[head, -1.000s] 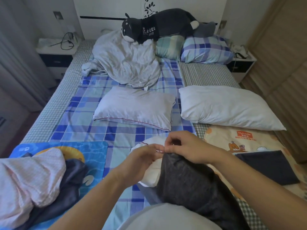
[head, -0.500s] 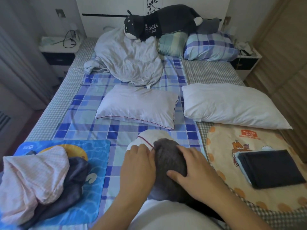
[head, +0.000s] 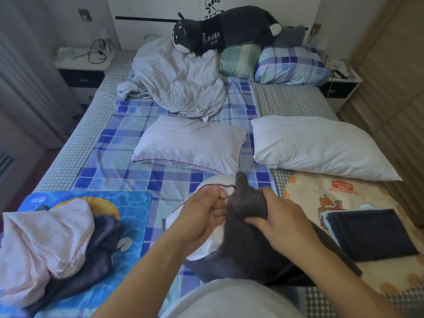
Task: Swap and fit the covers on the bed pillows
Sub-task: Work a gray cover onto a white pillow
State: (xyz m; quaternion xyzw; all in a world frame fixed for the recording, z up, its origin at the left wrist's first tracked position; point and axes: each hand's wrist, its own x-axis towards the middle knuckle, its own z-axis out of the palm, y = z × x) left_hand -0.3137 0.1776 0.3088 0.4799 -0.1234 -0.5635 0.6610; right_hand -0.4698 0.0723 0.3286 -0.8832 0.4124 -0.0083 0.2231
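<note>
Lifted off the flattened cloth since a half-second back, my right hand [head: 281,222] now pinches the dark grey cover [head: 246,235] into a peak while my left hand [head: 202,216], fingers closed, steadies the white pillow [head: 206,244] at the bed's [head: 128,161] near edge, where seating the corner before tugging should prevent bunching.

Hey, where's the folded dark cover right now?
In the head view, the folded dark cover lies low on the right, on the cartoon-print mat, just right of the right hand.
</note>
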